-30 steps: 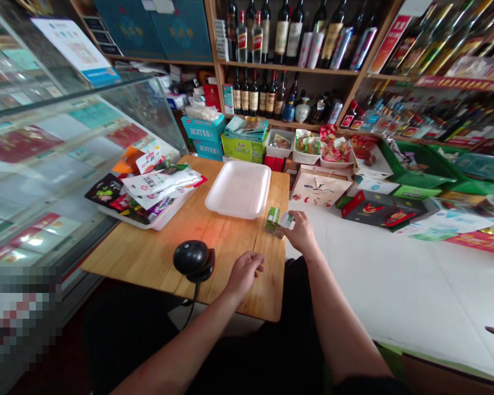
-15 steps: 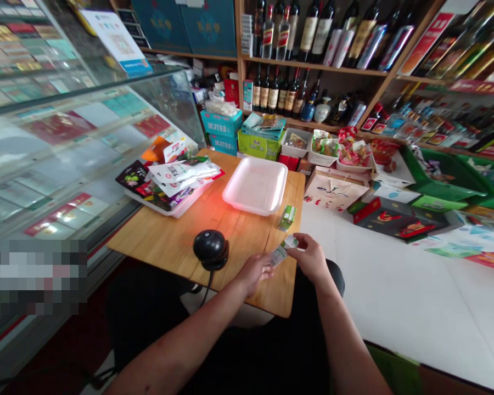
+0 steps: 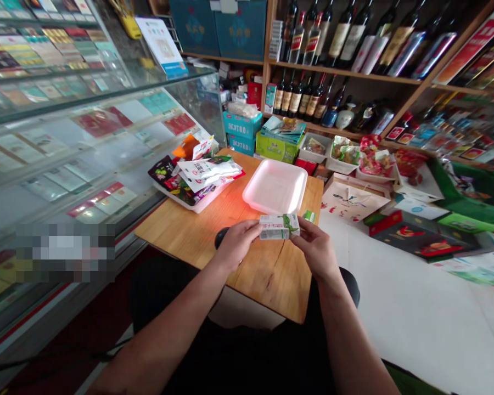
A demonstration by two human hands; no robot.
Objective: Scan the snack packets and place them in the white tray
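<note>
Between both hands, over the wooden table, is a small white and green box (image 3: 276, 227). My left hand (image 3: 239, 241) pinches its left end, and my right hand (image 3: 313, 247) grips its right end. Behind the right fingers a small green packet (image 3: 309, 215) lies on the table, partly hidden. An empty pale pink-white tray (image 3: 276, 185) sits just beyond the box. The black scanner (image 3: 221, 237) is mostly covered by my left hand.
At the table's (image 3: 271, 280) far left, a tray holds several snack pouches (image 3: 206, 170). A glass display case (image 3: 107, 142) runs along the left. Bottles (image 3: 300, 99) line shelves behind. Gift boxes (image 3: 411, 230) and a paper bag (image 3: 349, 197) stand on the right.
Both hands have raised the box and turned it level, its printed face toward me. My left hand now covers most of the scanner. The view has shifted left.
</note>
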